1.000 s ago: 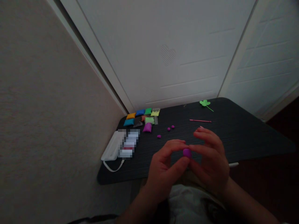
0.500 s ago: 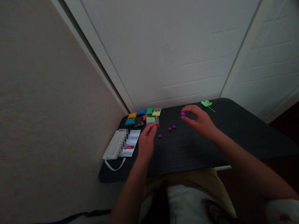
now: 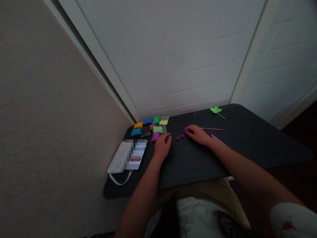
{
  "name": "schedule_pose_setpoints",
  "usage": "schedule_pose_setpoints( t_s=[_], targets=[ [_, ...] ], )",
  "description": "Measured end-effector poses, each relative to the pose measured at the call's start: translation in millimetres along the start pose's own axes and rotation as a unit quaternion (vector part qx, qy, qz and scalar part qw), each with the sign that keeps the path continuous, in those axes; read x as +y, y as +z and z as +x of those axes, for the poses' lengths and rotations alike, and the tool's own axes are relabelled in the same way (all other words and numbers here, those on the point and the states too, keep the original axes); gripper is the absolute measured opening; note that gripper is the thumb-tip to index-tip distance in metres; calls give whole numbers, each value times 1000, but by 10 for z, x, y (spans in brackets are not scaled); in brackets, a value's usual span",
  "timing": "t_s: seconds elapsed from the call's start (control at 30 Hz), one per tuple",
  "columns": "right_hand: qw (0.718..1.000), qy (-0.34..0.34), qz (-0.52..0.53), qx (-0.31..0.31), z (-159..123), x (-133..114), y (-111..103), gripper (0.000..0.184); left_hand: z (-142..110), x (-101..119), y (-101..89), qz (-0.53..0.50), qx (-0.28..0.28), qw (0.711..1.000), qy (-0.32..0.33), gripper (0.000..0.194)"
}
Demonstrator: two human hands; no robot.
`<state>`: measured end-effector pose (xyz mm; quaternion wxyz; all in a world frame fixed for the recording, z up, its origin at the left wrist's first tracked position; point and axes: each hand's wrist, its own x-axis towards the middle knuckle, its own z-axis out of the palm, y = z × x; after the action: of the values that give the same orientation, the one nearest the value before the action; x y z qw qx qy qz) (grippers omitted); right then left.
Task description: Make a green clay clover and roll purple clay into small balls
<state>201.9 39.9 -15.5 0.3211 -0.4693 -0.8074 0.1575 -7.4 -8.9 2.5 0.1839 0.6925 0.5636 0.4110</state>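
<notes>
Low over the dark table, my right hand pinches a small purple clay ball between thumb and fingertips. Two more purple balls, a nearer ball and a farther ball, lie just left of it in a slanting row. My left hand is low over the table, beside a purple clay packet. Its thumb and forefinger are curved and apart, with nothing visible between them. The spot under its palm is hidden.
Several coloured clay packets lie at the back left. A phone and a white case with a strap sit at the left edge. Pink tools, a thin stick and a flat one, lie by my right arm; a green clover shape lies behind.
My right hand has come down to the table with its purple ball, beside the other two. My left hand has lowered toward the table; the loose purple piece near it is now hidden.
</notes>
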Motion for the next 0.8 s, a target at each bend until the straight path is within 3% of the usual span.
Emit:
schedule_pose_setpoints(
  t_s=[0.33,0.8],
  targets=[
    [999,-28,-33,-28,-76,65,6,25,-5,-118,14,-10,-20,999,-33,27],
    [998,-19,-43,-30,-71,59,37,26,-15,-109,-10,-43,-24,997,-57,24]
  ],
)
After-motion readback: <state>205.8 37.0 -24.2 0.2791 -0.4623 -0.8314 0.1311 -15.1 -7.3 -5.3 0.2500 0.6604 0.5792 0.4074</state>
